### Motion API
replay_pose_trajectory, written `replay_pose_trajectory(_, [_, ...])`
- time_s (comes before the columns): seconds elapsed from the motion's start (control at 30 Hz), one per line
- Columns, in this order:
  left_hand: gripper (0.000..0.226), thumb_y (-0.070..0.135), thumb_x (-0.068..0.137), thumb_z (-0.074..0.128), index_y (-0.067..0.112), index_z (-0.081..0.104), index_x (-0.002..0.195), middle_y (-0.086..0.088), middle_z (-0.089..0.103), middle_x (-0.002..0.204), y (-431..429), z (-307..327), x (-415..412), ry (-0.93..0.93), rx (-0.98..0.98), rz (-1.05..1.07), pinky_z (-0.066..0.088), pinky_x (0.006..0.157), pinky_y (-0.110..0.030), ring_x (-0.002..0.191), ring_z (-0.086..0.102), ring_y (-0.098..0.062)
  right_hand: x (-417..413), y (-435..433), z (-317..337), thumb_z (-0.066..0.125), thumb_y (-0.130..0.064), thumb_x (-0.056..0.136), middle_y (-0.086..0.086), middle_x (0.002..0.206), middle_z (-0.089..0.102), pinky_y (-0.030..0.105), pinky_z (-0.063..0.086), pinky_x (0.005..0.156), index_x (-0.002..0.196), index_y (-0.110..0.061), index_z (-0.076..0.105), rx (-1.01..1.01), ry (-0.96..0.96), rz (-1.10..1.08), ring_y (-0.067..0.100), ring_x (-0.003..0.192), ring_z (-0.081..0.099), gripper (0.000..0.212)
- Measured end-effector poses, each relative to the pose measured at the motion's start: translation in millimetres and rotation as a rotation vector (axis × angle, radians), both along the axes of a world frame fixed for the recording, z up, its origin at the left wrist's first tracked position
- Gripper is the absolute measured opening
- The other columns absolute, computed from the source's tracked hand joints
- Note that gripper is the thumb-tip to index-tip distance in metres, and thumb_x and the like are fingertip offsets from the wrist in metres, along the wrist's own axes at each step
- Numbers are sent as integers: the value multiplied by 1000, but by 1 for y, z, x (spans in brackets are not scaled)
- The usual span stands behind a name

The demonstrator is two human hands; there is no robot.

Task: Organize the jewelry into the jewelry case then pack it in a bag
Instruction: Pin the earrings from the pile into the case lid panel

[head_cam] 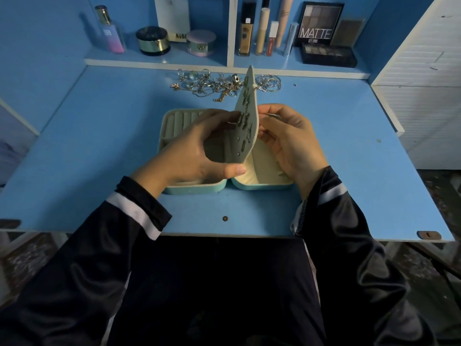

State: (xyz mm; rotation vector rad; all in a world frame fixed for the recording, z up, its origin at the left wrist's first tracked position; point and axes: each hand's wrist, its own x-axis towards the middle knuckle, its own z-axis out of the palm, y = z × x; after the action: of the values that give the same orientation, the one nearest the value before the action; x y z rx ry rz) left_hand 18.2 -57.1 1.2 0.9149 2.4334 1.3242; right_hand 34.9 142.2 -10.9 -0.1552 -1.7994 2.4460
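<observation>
Lying open on the desk [99, 146], case [172, 189], left hand [194, 148] gripping its upright middle flap [249, 106], thumb at the lower edge, right hand [287, 143] pinching the flap's right side with curled fingers, loose jewelry [212, 84] heaped just behind the case.

Blue desk [324, 146], teal jewelry case [199, 189] with cream lining, silver and gold jewelry [212, 86], black white-striped sleeves [134, 213]
</observation>
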Motion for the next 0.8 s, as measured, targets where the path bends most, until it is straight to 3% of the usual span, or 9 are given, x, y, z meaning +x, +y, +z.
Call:
replay_pose_trajectory(0.1, [89,57,59,77,33,44,138,9,47,138,-1,0,0,-11,13,-1,38,113,-32,129,47,-1,-1,-2,0,56,6,91,10,83,68,28,52,74,90,-4,63,24,-10,-3,14,71,64,12])
replay_pose_trajectory(0.2, [85,57,58,77,37,44,134,9,48,137,-3,1,0,-18,14,2,38,113,-30,128,48,0,-2,-3,1,55,7,91,6,76,62,22,48,66,85,-7,62,48,-8,-13,11,66,57,17])
replay_pose_trajectory(0.33, [91,59,58,77,30,46,138,7,48,139,-4,2,0,-19,2,12,39,113,-30,128,47,0,-3,-5,2,55,7,90,7,74,56,20,45,61,83,-7,61,68,-14,-17,12,65,51,17])
replay_pose_trajectory(0.53, [92,57,59,78,28,46,140,5,47,140,-4,0,-2,-36,18,-7,39,113,-38,130,47,-5,-6,-10,2,58,6,89,8,75,63,27,49,67,84,-5,60,78,-34,-6,16,68,56,12])
replay_pose_trajectory(0.7, [91,58,58,78,32,45,139,6,46,140,-5,-1,-2,-43,13,-9,38,114,-38,131,46,-3,-8,-14,1,55,5,91,8,76,67,32,51,74,85,-6,60,-34,-84,6,19,69,60,13])
replay_pose_trajectory(0.8, [94,57,59,79,25,46,142,4,46,141,-5,-2,-3,-38,16,-13,37,114,-41,132,46,-7,-9,-15,2,53,6,91,9,79,66,29,53,75,86,-6,60,-90,-102,32,18,71,61,15])
